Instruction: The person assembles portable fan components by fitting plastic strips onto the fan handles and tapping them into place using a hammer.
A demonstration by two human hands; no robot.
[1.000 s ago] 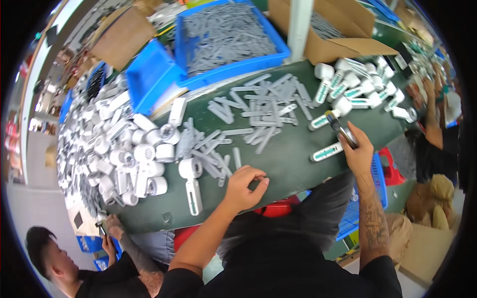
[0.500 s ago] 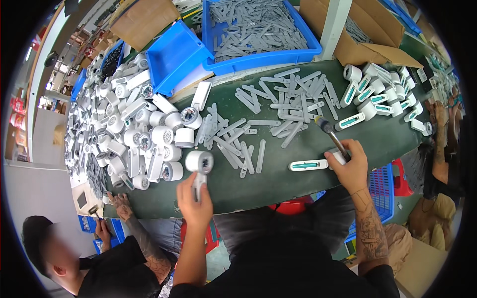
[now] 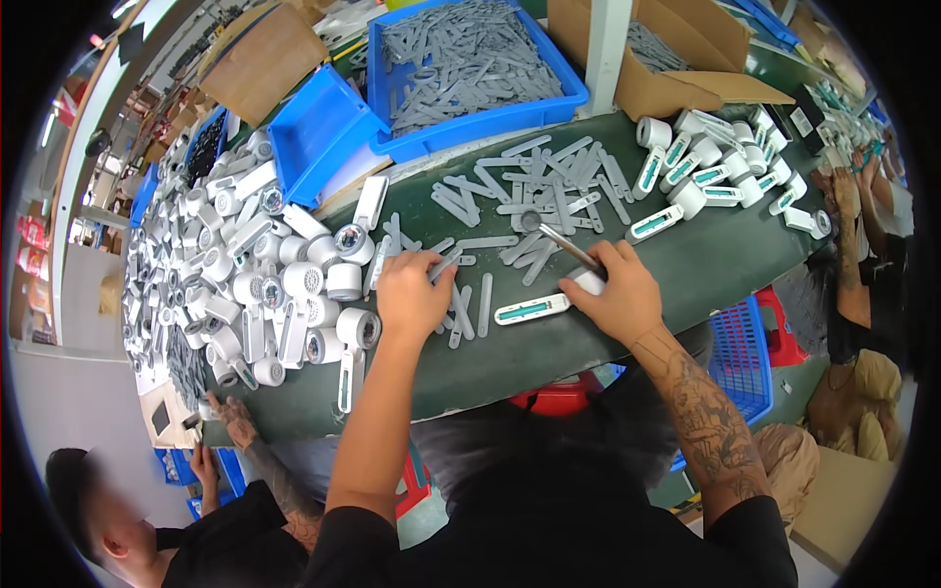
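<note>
My left hand [image 3: 410, 292] is over the loose grey plastic strips [image 3: 484, 306], its thumb and fingers pinched on one grey strip [image 3: 445, 265]. In my right hand [image 3: 619, 294] is a small hammer [image 3: 567, 244], its metal shaft slanting up to the left. Under that same hand lies a white handheld fan-like unit [image 3: 532, 310], its open handle showing a teal insert; my fingers hide part of its round head. Left of my left forearm, another white unit [image 3: 358, 329] lies with its handle toward me.
A large heap of white units [image 3: 255, 284] covers the left of the green table [image 3: 627, 343]. Finished-looking rows of teal-insert units [image 3: 711, 176] lie right. Behind are a blue tray [image 3: 480, 127] of grey strips and a cardboard box [image 3: 676, 88]. Co-workers sit at both sides.
My left hand has let go of a white unit beside the heap and moved right to the grey strips. My right hand, hammer and teal-insert unit appear further left as the view shifts.
</note>
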